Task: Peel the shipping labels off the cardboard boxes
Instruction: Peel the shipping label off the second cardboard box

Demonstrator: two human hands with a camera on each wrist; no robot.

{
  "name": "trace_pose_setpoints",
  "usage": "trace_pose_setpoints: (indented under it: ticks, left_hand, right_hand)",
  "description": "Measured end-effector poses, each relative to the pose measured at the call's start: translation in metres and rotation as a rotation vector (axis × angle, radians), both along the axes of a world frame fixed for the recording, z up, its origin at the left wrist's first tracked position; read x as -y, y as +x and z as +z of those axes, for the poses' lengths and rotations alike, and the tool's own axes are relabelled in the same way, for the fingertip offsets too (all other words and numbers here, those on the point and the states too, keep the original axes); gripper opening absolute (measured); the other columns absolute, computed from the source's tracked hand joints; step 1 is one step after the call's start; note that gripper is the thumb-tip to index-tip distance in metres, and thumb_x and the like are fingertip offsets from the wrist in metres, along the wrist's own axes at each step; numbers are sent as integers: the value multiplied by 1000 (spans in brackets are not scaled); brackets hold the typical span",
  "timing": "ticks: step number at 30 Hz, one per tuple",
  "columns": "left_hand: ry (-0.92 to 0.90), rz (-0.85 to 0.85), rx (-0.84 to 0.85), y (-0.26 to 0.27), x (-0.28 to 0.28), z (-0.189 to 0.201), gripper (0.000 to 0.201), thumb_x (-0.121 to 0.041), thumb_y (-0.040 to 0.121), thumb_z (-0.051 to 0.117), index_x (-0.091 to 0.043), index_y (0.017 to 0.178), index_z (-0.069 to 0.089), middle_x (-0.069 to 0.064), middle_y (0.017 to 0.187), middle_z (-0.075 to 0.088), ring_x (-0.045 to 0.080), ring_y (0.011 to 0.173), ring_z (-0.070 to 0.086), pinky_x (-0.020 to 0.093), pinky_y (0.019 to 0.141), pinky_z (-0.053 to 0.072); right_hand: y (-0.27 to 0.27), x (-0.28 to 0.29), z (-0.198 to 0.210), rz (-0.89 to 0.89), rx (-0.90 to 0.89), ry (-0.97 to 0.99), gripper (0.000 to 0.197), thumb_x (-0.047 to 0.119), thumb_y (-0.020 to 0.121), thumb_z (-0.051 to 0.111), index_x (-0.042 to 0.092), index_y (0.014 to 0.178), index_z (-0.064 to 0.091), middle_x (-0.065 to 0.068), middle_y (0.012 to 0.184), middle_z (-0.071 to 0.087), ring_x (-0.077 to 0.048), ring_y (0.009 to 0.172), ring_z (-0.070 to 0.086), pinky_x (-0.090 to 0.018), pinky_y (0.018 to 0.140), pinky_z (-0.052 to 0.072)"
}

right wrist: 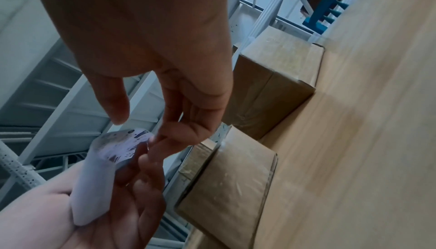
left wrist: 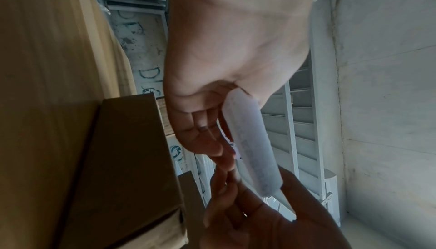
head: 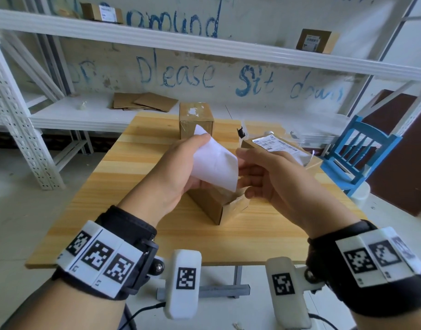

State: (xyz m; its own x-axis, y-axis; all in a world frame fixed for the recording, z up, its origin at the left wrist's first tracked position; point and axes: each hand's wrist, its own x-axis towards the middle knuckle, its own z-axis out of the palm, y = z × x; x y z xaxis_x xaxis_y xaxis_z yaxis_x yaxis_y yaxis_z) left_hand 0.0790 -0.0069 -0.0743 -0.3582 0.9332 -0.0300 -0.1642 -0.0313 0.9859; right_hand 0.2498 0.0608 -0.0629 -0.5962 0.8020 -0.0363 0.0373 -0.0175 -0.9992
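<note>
Head view: left hand [head: 178,167] grips a peeled shipping label [head: 215,163] over the near box [head: 216,206], right hand's [head: 269,177] relaxed fingers touching it. Beyond the hands, 1 stripped box [head: 196,120]; beside the right hand, 1 labelled box [head: 283,148] remains.

Left wrist view: label curls between thumb and fingers.

Right wrist view: right fingertips [right wrist: 153,139] touch its edge, gripping nothing.

I see a white peeled label [head: 215,166], blank on its back, above a brown cardboard box [head: 213,207]. The tabletop [head: 138,191] is pale yellow wood grain. A blue chair [head: 361,153] stands beside white shelving [head: 204,46]; black-and-white square markers cover both wristbands [head: 102,257].
</note>
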Motion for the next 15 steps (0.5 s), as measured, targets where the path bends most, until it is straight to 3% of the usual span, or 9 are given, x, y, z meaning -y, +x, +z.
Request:
trace_pose_setpoints:
  ticks: [1,3,6,10,15]
  left_hand:
    - [3,-15,-1,1,1,1,48,-45,96,54,-8,124,63,18,112,70,24,88,69,35,64,57]
    - [4,-27,-2,0,1,2,57,-49,87,57,-7,124,63,23,111,68,22,83,66,30,57,53]
    - [4,-52,-22,1,3,4,66,-52,78,56,-8,127,64,26,123,67,23,87,67,30,58,54]
    - [-13,-67,-51,2,4,3,42,-46,99,53,-13,122,66,15,105,69,19,79,66,30,57,53]
    - [4,-128,-59,3,5,5,44,-49,99,52,-17,124,67,12,105,73,17,83,68,29,60,54]
  right_hand:
    - [0,0,0,12,-18,-9,21,22,99,63,6,90,74,-11,83,73,-22,66,66,-32,60,42]
    - [0,0,0,14,-53,-18,18,19,98,65,7,90,75,-12,85,72,-22,70,66,-32,61,41]
    - [1,-2,-1,5,-113,-33,12,13,96,67,6,90,75,-9,81,70,-18,68,66,-30,62,41]
    - [2,-5,-2,-25,-174,-53,7,7,94,66,4,89,70,-3,73,67,-14,62,64,-26,58,41]
    - [2,-8,-3,-44,-194,-53,7,9,91,70,6,84,71,-5,72,65,-14,61,62,-23,56,44]
